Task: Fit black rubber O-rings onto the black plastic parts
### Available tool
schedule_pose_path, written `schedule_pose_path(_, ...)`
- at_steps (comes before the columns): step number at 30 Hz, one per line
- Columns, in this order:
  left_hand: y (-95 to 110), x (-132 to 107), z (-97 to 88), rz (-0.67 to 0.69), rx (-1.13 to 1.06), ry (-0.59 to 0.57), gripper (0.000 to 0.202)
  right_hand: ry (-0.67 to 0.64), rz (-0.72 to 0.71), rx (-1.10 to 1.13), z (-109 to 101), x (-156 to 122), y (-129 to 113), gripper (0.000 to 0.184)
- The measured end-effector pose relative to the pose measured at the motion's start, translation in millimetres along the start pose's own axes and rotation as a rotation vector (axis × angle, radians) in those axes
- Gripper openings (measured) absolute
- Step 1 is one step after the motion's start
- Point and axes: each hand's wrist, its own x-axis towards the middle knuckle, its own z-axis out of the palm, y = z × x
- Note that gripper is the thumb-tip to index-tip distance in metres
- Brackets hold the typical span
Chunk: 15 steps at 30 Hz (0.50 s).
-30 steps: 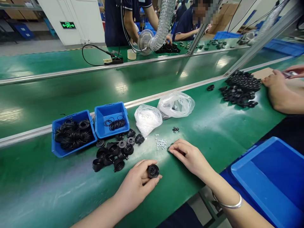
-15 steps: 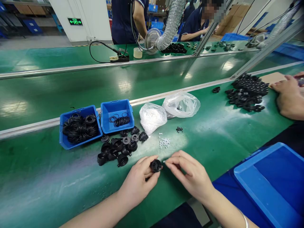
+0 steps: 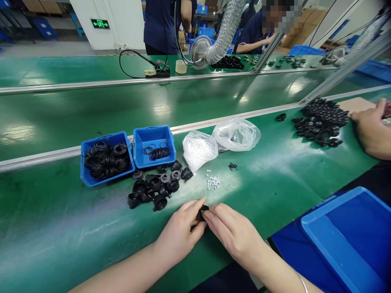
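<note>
In the head view my left hand [image 3: 183, 226] grips a small round black plastic housing [image 3: 202, 210] by its side, over the green bench. My right hand [image 3: 232, 230] is pinched against that housing, its fingertips at the opening. A small white plastic piece was in this pinch; the fingers now mostly hide it. Just beyond my hands lies a little heap of white plastic pieces [image 3: 213, 182], with tiny black parts [image 3: 232, 166] further back. To the left, several similar black housings [image 3: 154, 185] are piled together.
Two blue bins, one with bundled black rings [image 3: 82, 171] and one with fewer rings [image 3: 139, 162], stand behind the housings. Two plastic bags [image 3: 200, 150] sit beside them. At right are a black parts pile [image 3: 320, 122], another person's hand [image 3: 371, 130] and a blue tray [image 3: 308, 228].
My right hand has moved left with the white piece, from beside the housing to touching it. The housing is now partly covered by my fingers. The whole view has shifted slightly.
</note>
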Motion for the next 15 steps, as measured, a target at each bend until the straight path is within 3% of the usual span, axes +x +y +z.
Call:
schedule_pose_path(7,-2,2,-2.0,0.058,0.045,-0.018,0.057,-0.01,-0.04,-0.02,-5,6,-1,0.029)
schedule_pose_path(10,-2,2,-0.6,0.013,-0.004,-0.017,0.054,-0.011,-0.004,0.113,-7,6,8,0.022)
schedule_pose_path(13,-4,3,1.2,-0.065,-0.113,-0.003,0.049,0.162,0.237,0.249,-8,2,40,0.016)
schedule_pose_path(15,-5,3,1.8,-0.125,-0.212,0.002,0.047,0.283,0.472,0.153,-8,-2,70,0.017)
